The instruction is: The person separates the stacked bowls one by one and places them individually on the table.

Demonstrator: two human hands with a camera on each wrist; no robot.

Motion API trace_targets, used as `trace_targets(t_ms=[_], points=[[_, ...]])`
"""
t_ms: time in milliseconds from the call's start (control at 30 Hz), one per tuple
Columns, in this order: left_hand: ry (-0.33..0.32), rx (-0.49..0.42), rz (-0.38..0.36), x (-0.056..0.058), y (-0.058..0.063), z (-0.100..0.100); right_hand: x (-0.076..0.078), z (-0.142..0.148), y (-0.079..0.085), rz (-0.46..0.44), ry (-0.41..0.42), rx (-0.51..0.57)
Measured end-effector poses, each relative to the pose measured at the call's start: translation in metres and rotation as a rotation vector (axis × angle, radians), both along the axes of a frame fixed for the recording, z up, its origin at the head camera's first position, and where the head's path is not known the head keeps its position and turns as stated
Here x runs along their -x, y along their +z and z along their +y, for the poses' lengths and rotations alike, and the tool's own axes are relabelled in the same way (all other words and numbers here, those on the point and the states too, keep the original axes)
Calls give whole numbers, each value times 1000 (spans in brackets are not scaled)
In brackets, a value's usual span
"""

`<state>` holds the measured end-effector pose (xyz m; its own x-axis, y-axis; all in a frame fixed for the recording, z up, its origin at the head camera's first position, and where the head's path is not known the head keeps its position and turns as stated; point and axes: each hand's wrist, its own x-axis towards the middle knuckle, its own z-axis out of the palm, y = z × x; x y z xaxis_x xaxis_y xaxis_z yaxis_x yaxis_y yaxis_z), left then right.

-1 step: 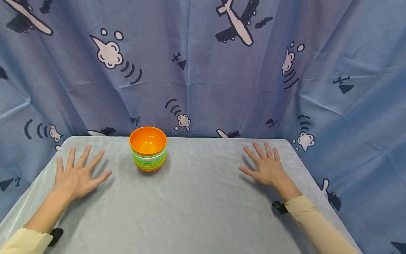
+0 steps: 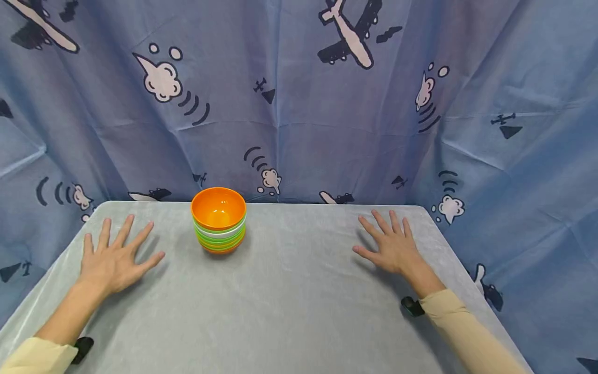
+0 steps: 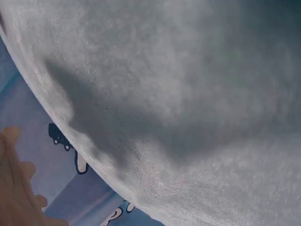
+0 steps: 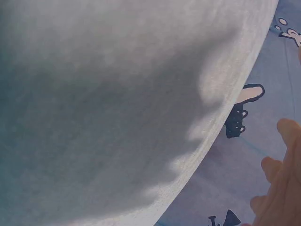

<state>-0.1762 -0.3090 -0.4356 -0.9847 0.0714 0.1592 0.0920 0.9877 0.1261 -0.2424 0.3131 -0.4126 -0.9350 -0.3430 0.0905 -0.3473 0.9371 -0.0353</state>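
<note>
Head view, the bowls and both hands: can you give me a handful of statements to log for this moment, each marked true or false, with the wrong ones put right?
1. The stack of bowls is nearer the left hand than the right hand. True.
2. The top bowl is white. False: the top bowl is orange.
3. The right hand holds a bowl. False: it holds nothing, and its fingers are spread.
4. The stack stands upright near the far edge of the table. True.
5. The curtain behind is plain. False: the curtain has airplanes printed on it.
</note>
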Motion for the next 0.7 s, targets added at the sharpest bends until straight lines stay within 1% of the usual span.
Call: trace_targets(t_ms=[100,133,200,233,300,367,433,533,567,633,700], points=[[-5,-39,-6,0,1,-1,1,1,2,-2,25,41],[-10,-67,-7,1,1,-2,2,1,4,3,44,67],[-27,-130,-5,1,2,-4,3,2,8,9,86,156],[-46,-167,6,1,4,-5,3,4,10,12,104,213],[-88,-269,26,0,6,-6,3,6,12,14,135,347],[-138,-401,36,-3,6,-8,1,7,12,-5,149,497],[-179,-538,32,-8,4,-9,0,8,10,-29,146,626],[-228,-759,3,-12,1,-8,-2,8,6,-54,144,817],[-240,-829,-6,-13,0,-7,-2,8,4,-58,148,875],[-264,-939,-13,-13,-1,-4,-3,7,1,-59,162,968],[-280,-1026,-23,-12,-2,-1,-2,5,-2,-62,188,1043]])
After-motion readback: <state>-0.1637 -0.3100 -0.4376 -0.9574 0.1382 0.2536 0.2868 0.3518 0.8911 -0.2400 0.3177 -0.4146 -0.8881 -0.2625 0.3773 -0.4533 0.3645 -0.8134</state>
